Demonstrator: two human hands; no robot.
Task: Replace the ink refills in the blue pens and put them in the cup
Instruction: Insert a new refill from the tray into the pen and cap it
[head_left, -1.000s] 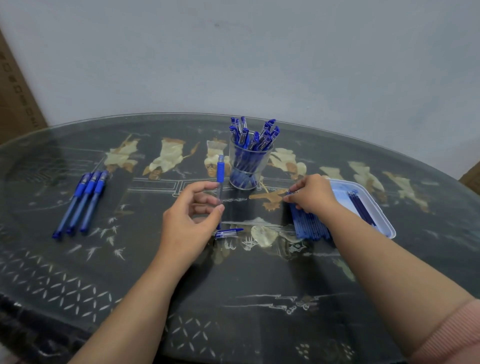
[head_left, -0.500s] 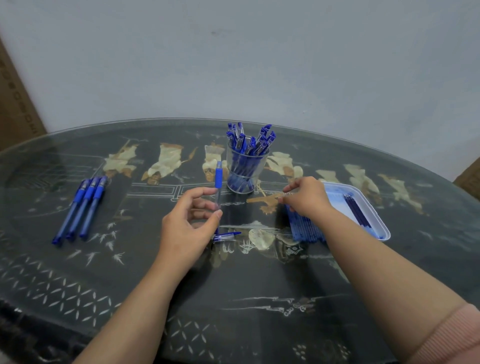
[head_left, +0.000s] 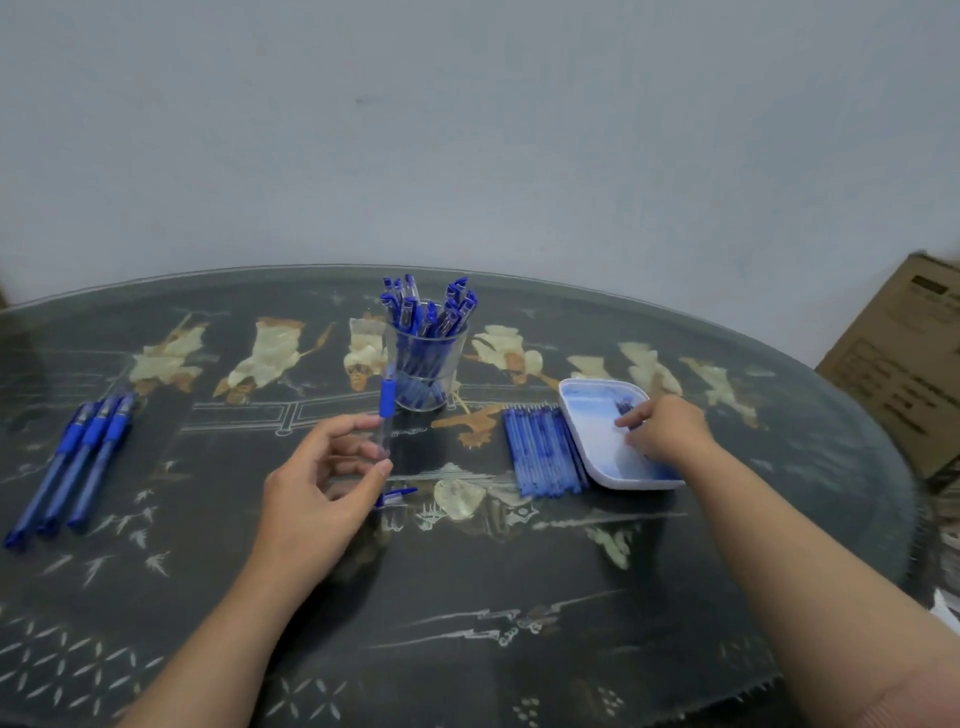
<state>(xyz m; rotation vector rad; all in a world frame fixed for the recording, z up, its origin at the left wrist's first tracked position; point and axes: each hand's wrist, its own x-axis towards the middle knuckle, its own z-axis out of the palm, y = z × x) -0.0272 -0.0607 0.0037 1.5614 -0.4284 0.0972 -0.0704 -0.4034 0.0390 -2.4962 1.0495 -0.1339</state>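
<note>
Near clear cylindrical cup (head_left: 457, 364), slim transparent barrel (head_left: 385, 431)

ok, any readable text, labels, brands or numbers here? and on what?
Cardboard box, far right: dark printed lines on its side, too blurred to read.
Pens in the cup: any print is too small to read.
Pen in the left hand: no readable print.
Table: inlaid pictures only, no words.
Nothing legible anywhere.

Pen barrel (head_left: 386, 404) upright, clear cup (head_left: 427, 376) (seemingly full), refills (head_left: 545, 452) flat
</note>
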